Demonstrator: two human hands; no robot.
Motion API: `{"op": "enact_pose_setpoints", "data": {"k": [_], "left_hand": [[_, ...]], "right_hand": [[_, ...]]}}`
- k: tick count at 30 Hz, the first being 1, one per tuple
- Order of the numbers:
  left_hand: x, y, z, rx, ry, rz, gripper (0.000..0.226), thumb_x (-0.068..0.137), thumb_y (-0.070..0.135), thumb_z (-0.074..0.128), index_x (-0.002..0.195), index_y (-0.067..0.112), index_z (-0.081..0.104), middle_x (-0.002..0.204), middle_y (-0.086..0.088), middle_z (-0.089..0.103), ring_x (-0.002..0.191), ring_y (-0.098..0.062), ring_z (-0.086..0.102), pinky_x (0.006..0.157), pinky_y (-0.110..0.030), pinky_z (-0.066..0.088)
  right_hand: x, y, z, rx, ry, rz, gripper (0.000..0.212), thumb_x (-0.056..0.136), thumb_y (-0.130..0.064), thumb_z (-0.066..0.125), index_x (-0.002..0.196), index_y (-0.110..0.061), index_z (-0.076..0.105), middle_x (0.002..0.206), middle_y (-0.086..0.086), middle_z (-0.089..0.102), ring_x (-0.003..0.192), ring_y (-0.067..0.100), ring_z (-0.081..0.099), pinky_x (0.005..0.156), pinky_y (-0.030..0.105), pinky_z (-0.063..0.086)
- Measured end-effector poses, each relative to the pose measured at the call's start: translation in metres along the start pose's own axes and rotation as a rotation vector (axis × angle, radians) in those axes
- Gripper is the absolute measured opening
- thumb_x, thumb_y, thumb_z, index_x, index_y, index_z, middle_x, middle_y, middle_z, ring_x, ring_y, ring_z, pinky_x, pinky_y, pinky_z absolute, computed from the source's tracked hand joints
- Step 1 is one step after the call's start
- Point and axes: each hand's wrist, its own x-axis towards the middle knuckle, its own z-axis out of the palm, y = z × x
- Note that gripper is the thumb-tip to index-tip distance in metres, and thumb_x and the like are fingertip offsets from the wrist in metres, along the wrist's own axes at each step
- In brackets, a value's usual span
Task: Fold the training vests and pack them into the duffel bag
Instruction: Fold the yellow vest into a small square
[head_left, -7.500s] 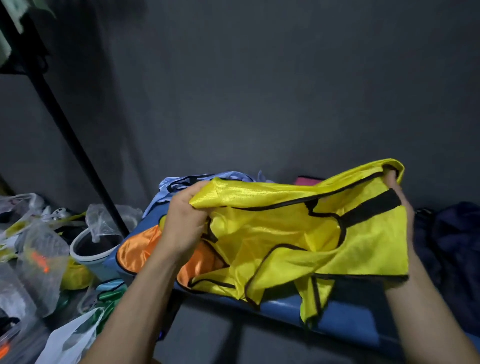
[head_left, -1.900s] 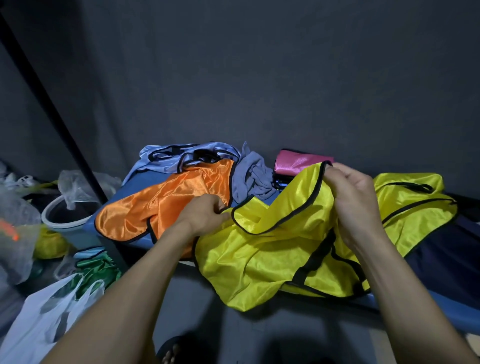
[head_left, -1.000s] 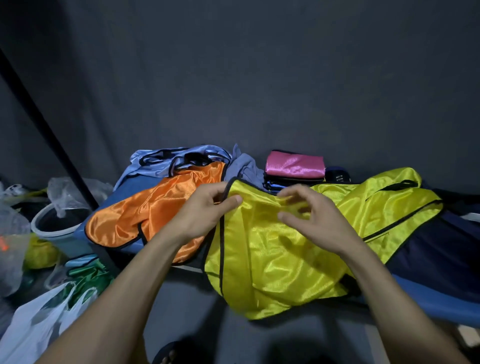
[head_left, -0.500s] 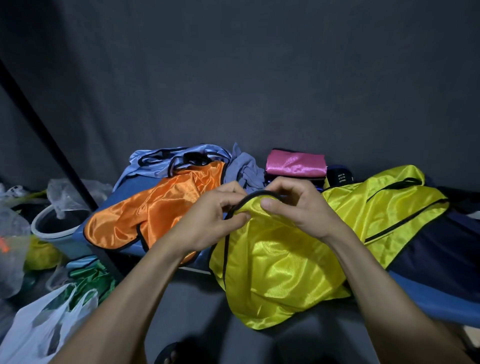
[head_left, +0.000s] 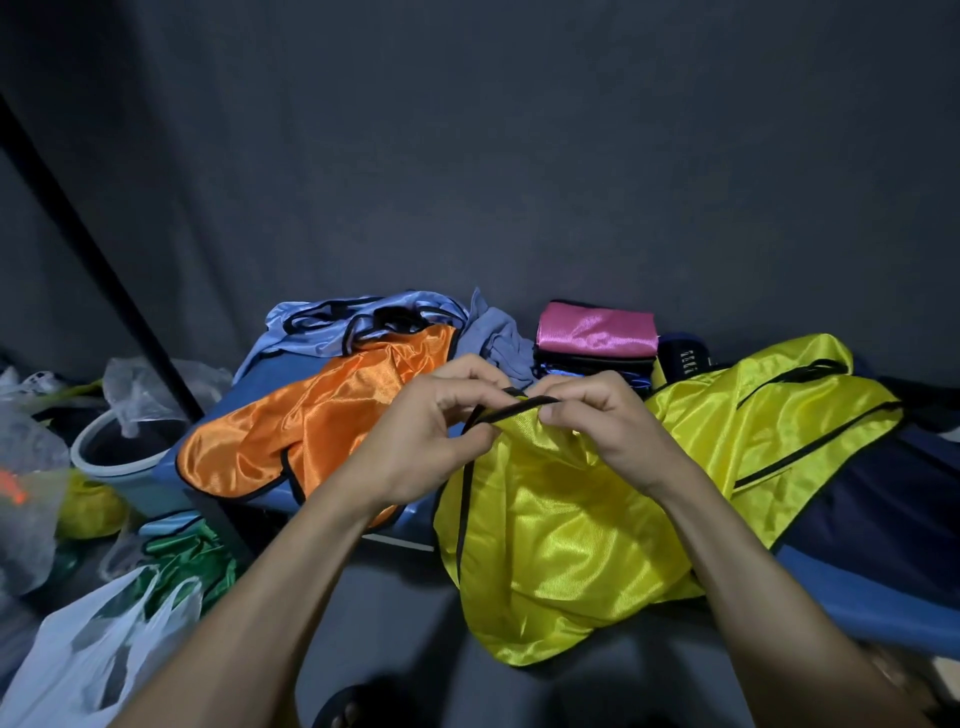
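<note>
Yellow vest (head_left: 561, 540) drapes over the front edge of the blue bed (head_left: 852, 618), its black-trimmed edge pinched by both hands, left hand (head_left: 426, 431) and right hand (head_left: 608, 421), with an orange vest (head_left: 322, 431) just left and a folded pink vest (head_left: 595, 332) behind.

I see open room above the clothes across the upper frame; a slanted black pole (head_left: 93, 270) and plastic bags (head_left: 78, 639) crowd the left.
</note>
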Motion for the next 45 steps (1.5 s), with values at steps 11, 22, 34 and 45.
{"op": "enact_pose_setpoints", "data": {"k": [11,22,34,45], "left_hand": [[0.0,-0.007,-0.005,0.028,0.041,-0.008,0.015,0.094,-0.003,0.065,0.101,0.006,0.075,0.107,-0.005,0.067,0.105,-0.02,0.065,0.095,-0.036,0.051],[-0.005,-0.01,0.019,0.01,0.033,-0.099,0.017,0.098,0.022,0.07,0.086,0.034,0.07,0.087,0.013,0.07,0.084,-0.004,0.066,0.077,-0.026,0.05],[-0.036,0.026,-0.039,0.127,0.009,-0.091,0.025,0.093,0.042,0.072,0.084,0.019,0.077,0.089,0.005,0.07,0.082,-0.013,0.068,0.073,-0.029,0.051],[0.017,0.164,-0.178,0.769,0.367,0.307,0.021,0.082,0.035,0.073,0.081,0.015,0.074,0.074,0.01,0.059,0.067,-0.003,0.052,0.061,-0.011,0.035]], "right_hand": [[0.006,-0.011,-0.005,0.057,-0.012,-0.058,0.022,0.089,-0.016,0.071,0.067,-0.019,0.071,0.08,-0.001,0.058,0.075,0.013,0.052,0.073,0.026,0.041],[0.03,-0.088,-0.038,-0.215,0.249,-0.107,0.03,0.096,-0.024,0.069,0.083,0.003,0.073,0.088,0.019,0.063,0.078,0.017,0.057,0.072,0.035,0.043],[0.028,-0.209,-0.095,-0.199,0.644,-0.13,0.039,0.095,-0.036,0.072,0.091,0.003,0.073,0.085,0.016,0.064,0.078,0.026,0.058,0.072,0.041,0.047],[-0.003,-0.277,-0.128,0.149,0.645,-0.244,0.013,0.091,-0.023,0.072,0.092,-0.011,0.068,0.066,-0.009,0.067,0.058,0.004,0.063,0.058,0.023,0.057]]}}
